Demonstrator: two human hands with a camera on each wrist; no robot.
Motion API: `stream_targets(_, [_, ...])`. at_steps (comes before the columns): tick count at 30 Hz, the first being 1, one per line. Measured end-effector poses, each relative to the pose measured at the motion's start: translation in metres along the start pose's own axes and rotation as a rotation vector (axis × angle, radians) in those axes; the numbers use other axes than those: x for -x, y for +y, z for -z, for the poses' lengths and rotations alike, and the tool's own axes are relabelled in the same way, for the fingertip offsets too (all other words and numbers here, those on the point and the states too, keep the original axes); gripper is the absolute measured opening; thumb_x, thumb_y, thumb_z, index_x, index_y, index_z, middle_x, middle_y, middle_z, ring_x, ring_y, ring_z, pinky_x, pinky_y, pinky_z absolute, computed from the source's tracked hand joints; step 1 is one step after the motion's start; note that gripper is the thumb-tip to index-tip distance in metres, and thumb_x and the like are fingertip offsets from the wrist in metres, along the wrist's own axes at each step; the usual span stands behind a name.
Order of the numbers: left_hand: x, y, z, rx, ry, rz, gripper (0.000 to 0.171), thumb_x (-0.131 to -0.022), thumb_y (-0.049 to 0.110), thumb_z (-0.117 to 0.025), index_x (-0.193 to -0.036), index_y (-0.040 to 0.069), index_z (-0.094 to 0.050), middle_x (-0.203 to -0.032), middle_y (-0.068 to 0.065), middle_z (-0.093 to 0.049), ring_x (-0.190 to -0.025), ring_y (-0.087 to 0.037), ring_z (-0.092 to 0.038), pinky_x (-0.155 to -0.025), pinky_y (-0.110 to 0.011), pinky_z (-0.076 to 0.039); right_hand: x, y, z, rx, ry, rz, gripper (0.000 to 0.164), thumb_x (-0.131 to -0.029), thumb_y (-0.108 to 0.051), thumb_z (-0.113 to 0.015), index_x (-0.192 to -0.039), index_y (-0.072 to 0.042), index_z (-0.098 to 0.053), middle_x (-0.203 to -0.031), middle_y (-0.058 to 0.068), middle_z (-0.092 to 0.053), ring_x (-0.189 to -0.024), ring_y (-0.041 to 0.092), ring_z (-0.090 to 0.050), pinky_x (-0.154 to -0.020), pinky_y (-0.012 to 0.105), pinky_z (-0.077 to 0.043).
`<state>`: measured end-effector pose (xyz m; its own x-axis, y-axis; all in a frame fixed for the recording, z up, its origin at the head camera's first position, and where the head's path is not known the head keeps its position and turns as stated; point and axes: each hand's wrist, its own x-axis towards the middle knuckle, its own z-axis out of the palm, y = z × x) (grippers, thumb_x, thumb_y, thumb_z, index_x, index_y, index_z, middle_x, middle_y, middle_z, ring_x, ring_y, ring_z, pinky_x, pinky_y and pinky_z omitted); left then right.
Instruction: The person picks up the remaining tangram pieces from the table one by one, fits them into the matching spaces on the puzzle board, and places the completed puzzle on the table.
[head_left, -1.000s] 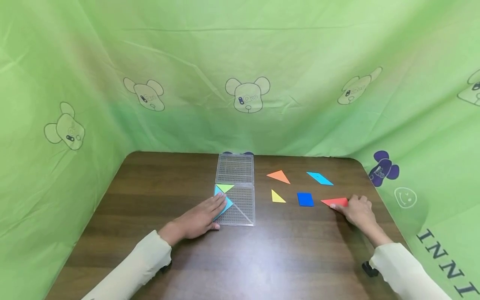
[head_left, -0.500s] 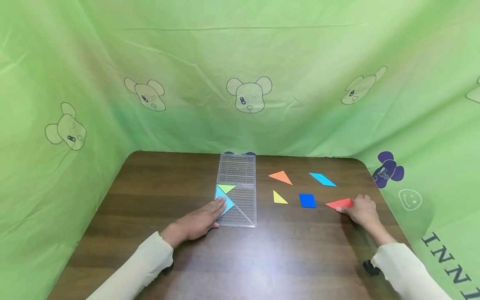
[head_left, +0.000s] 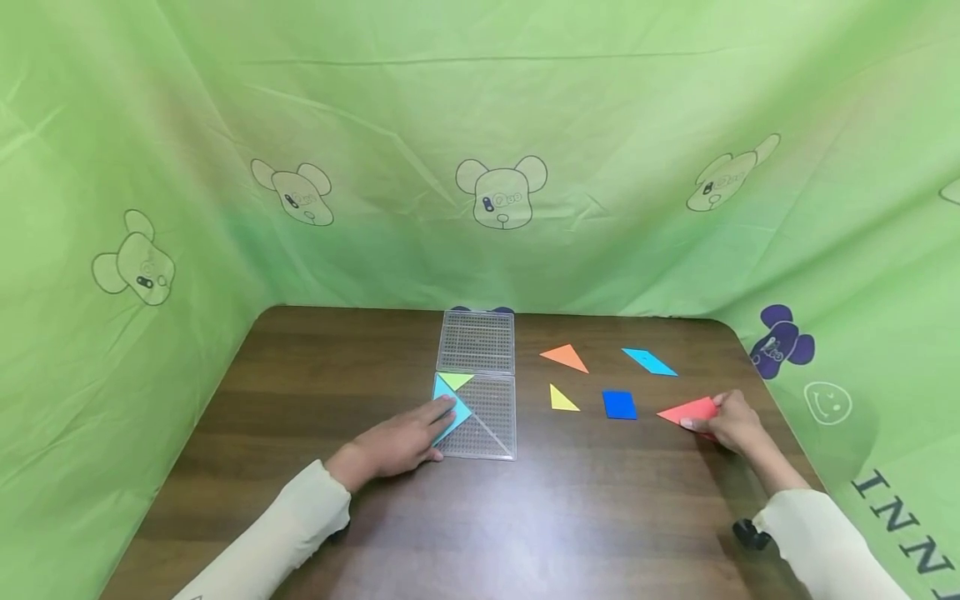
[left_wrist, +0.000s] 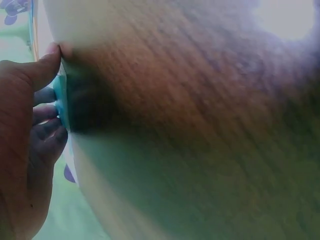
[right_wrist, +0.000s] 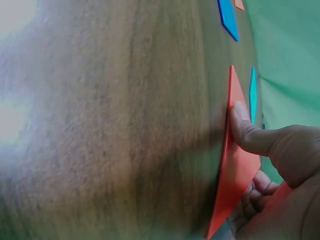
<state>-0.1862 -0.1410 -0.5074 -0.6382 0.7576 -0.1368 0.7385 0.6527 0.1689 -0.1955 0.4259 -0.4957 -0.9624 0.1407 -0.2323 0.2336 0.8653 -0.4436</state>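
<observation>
My left hand (head_left: 401,437) lies with fingers extended over a light blue triangle (head_left: 459,417) in the near half of a clear grid-patterned case (head_left: 491,417). A small light green triangle (head_left: 454,381) sits at that half's far-left corner, beside the light blue one. In the left wrist view, the left thumb (left_wrist: 47,67) is right at the case's edge. On the right side of the table, my right hand (head_left: 738,421) pinches a red triangle (head_left: 690,412). In the right wrist view, the right thumb (right_wrist: 242,127) presses on its face, with fingers behind its far edge.
An orange triangle (head_left: 567,358), a yellow triangle (head_left: 562,399), a dark blue square (head_left: 619,405) and a blue parallelogram (head_left: 649,362) lie between the case and my right hand. The case's other half (head_left: 477,342) lies flat behind. A green curtain (head_left: 375,167) surrounds the wooden table (head_left: 337,350).
My right hand has drawn the red triangle slightly right and nearer, and more of its face shows. My left hand stays on the light blue triangle. The head view has shifted slightly.
</observation>
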Motion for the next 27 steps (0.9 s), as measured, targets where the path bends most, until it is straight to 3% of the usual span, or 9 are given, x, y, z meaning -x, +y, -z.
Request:
stream_targets(5, [0.001, -0.002, -0.001, 0.037, -0.009, -0.001, 0.069, -0.107, 0.041, -0.052, -0.162, 0.006, -0.029, -0.173, -0.01, -0.017, -0.159, -0.028, -0.022, -0.122, -0.042, -0.036, 0.005, 0.001, 0.0, -0.062, 0.035, 0.005, 0.063, -0.085, -0.022, -0.082, -0.115, 0.011, -0.038, -0.104, 0.034, -0.055, -0.097, 0.047, -0.054, -0.089, 0.058, -0.046])
stream_targets(12, [0.001, -0.006, -0.006, 0.025, 0.027, -0.023, 0.071, -0.107, 0.042, -0.052, -0.163, 0.007, -0.026, -0.172, -0.011, -0.02, -0.158, -0.028, -0.025, -0.121, -0.042, -0.038, 0.009, 0.01, -0.001, -0.065, 0.117, 0.099, 0.04, -0.088, -0.011, -0.079, -0.11, 0.01, -0.053, -0.102, 0.03, -0.064, -0.093, 0.035, -0.065, -0.077, 0.033, -0.048])
stream_targets(15, [0.002, -0.006, -0.007, 0.023, 0.02, -0.02, 0.07, -0.107, 0.042, -0.05, -0.163, 0.007, -0.026, -0.172, -0.01, -0.018, -0.158, -0.028, -0.024, -0.12, -0.042, -0.039, 0.009, 0.016, 0.0, -0.085, 0.1, 0.105, 0.037, -0.09, -0.012, -0.079, -0.11, 0.009, -0.056, -0.099, 0.026, -0.068, -0.085, 0.019, -0.067, -0.072, 0.02, -0.048])
stream_targets(18, [0.003, -0.006, -0.008, 0.026, 0.021, -0.02, 0.07, -0.108, 0.042, -0.051, -0.163, 0.007, -0.026, -0.172, -0.011, -0.018, -0.158, -0.029, -0.023, -0.12, -0.043, -0.039, 0.009, 0.019, 0.001, -0.115, 0.094, 0.109, 0.036, -0.09, -0.011, -0.078, -0.11, 0.011, -0.057, -0.095, 0.021, -0.069, -0.077, -0.002, -0.058, -0.065, 0.012, -0.043])
stream_targets(21, [0.002, -0.006, -0.008, 0.038, 0.024, -0.022, 0.07, -0.107, 0.04, -0.052, -0.162, 0.006, -0.026, -0.172, -0.012, -0.017, -0.159, -0.029, -0.023, -0.12, -0.044, -0.039, 0.008, 0.021, 0.004, -0.144, 0.077, 0.115, 0.037, -0.092, -0.009, -0.076, -0.113, 0.014, -0.056, -0.095, 0.021, -0.068, -0.073, -0.009, -0.052, -0.064, 0.012, -0.044])
stream_targets(27, [0.002, -0.006, -0.006, 0.096, 0.005, -0.018, 0.071, -0.108, 0.039, -0.051, -0.163, 0.005, -0.022, -0.174, -0.011, -0.009, -0.161, -0.029, -0.015, -0.123, -0.045, -0.033, 0.009, 0.024, 0.009, -0.149, 0.028, 0.119, 0.041, -0.098, -0.015, -0.07, -0.119, 0.017, -0.057, -0.102, 0.024, -0.067, -0.077, -0.007, -0.05, -0.066, 0.014, -0.046])
